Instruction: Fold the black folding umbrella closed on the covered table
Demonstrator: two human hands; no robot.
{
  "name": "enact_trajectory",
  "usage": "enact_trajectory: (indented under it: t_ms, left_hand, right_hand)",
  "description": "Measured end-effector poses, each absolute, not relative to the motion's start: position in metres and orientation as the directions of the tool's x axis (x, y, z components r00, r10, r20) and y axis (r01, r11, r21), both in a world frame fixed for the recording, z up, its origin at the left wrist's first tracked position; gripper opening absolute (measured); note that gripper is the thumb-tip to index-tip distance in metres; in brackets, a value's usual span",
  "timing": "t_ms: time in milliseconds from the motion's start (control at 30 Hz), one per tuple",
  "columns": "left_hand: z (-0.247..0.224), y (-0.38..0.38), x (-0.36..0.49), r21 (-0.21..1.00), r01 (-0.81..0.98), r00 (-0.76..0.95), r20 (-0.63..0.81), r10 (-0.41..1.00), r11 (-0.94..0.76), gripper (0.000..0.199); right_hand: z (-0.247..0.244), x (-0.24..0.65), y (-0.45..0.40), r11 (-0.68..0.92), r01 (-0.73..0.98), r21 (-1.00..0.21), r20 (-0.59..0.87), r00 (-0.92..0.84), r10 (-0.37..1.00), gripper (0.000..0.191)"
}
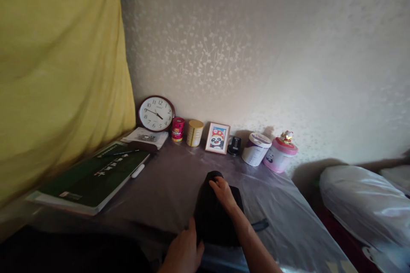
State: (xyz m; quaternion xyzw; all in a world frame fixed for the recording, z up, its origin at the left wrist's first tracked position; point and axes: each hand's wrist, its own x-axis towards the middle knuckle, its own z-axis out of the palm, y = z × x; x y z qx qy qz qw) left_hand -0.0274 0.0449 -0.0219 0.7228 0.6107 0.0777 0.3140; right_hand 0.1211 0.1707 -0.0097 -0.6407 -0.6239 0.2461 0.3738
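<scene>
While two hands (222,194) touch one black cloth (215,217), seemingly folded

Looking straight at a pale, sprig-patterned wall (256,51), softly lit at lower right; seeing yellow cloth (57,72) hanging in folds at left and, below, a table (166,187) under glossy grey covering (282,209).

Clock (156,113) bears 1 to 12; lettering on red can (177,129) seems blurred.
</scene>
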Motion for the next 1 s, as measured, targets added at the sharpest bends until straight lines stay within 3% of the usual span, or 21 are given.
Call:
enact_trajectory:
  t_ms: [200, 267, 467, 667, 833, 1000]
  left_hand:
    - [-0.015, 0.042, -0.029, 0.437, 0.897, 0.205, -0.277, 0.939, -0.067, 0.054]
    - [-0.014, 0.04, -0.032, 0.387, 0.917, 0.199, -0.235, 0.951, -0.096, 0.051]
    - [-0.01, 0.042, -0.033, 0.311, 0.912, 0.256, 0.078, 0.964, -0.268, 0.046]
    - [-0.008, 0.043, -0.022, 0.334, 0.897, 0.336, -0.083, 0.938, -0.291, 0.083]
    - [-0.019, 0.045, -0.019, 0.344, 0.897, 0.34, -0.129, 0.932, -0.28, 0.085]
    - [-0.027, 0.049, -0.018, 0.293, 0.916, 0.322, -0.122, 0.939, -0.276, 0.084]
  right_hand:
    - [-0.011, 0.114, 0.164, -0.007, 0.482, -0.876, -0.027, -0.036, 0.999, 0.027]
    - [-0.011, 0.113, 0.163, 0.041, 0.515, -0.856, 0.017, -0.051, 0.999, 0.025]
    - [-0.006, 0.108, 0.156, 0.173, 0.667, -0.725, 0.162, -0.079, 0.984, 0.024]
    - [-0.005, 0.108, 0.139, 0.352, 0.736, -0.578, 0.342, -0.173, 0.924, 0.025]
    - [-0.012, 0.118, 0.121, 0.557, 0.759, -0.338, 0.523, -0.34, 0.782, 0.024]
    - [-0.025, 0.139, 0.157, 0.513, 0.814, -0.273, 0.555, -0.302, 0.775, 0.029]
